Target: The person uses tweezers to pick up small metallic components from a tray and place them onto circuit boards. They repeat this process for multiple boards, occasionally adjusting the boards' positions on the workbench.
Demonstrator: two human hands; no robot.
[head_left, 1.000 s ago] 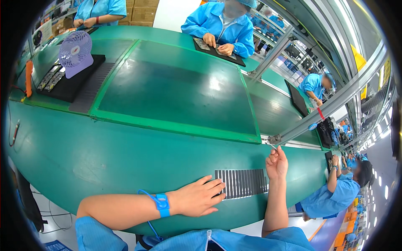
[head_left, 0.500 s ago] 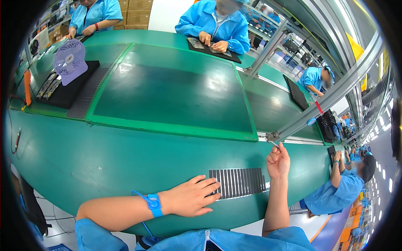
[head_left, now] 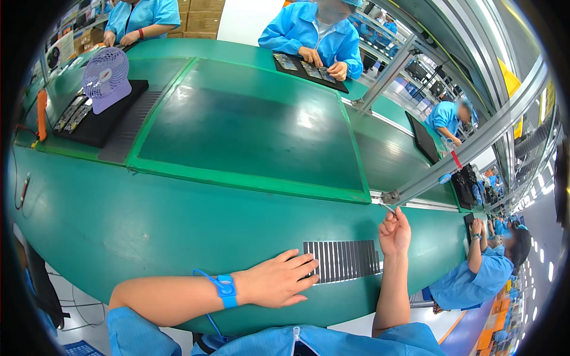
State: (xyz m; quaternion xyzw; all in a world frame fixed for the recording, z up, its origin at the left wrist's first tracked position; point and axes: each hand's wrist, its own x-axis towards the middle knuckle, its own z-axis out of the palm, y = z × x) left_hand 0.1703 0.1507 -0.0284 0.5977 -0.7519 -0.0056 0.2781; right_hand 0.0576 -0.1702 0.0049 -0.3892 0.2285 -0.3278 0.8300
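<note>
Left fingers spread flat on striped strip at worktop near edge; long axis runs rightward. Right hand, beside its right end, pinches a thin sliver.

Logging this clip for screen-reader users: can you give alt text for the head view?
A person's left hand lies flat on the end of a dark ribbed strip on a green workbench, while the raised right hand pinches a thin metal tool. Beyond a green conveyor, workers in blue coats handle parts on black trays.
</note>
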